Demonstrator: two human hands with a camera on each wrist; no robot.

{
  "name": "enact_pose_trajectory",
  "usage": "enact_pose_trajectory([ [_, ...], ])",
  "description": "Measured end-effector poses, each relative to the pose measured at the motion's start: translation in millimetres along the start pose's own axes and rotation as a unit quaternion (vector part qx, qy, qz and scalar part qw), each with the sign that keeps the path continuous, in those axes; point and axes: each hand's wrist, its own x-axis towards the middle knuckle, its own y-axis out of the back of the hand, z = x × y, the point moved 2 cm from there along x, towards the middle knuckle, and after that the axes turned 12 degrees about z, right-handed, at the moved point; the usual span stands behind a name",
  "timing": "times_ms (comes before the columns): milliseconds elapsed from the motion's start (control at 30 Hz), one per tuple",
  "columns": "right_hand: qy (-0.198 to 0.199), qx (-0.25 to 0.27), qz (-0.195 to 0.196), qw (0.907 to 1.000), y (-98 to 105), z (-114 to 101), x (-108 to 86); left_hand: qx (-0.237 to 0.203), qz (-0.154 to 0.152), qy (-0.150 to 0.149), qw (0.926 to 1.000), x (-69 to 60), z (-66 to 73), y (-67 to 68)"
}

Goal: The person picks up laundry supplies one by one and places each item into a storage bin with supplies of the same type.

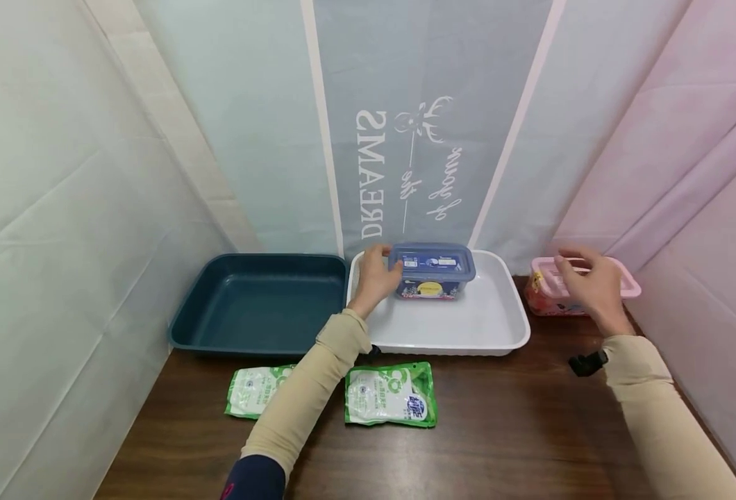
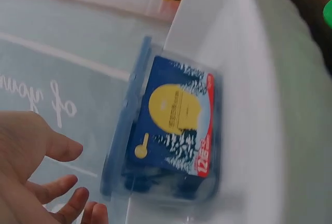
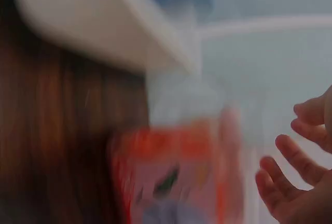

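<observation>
A blue-lidded box stands in the white tray, against its back part. My left hand is at the box's left end; the left wrist view shows that hand beside the lid of the box, fingers loosely bent and apart from it. Over a pink-lidded box on the table, right of the tray, hovers my right hand. In the blurred right wrist view its fingers are spread beside the red and pink box, holding nothing.
A dark teal tray adjoins the white one on the left. Two green and white packets lie in front of the trays, the left one partly behind my left sleeve. Curtains hang behind the trays and at both sides.
</observation>
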Motion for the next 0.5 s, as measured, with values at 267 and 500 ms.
enact_pose_trajectory([
  [267, 0.118, -0.126, 0.013, 0.985, 1.8, 49.0, -7.1, 0.018, -0.016, -0.063, 0.9977, -25.1, 11.0, -17.9],
  [500, 0.116, -0.146, 0.031, 0.982, -4.3, 54.7, -18.9, -0.01, -0.043, -0.065, 0.9969, -51.9, 24.4, -43.2],
])
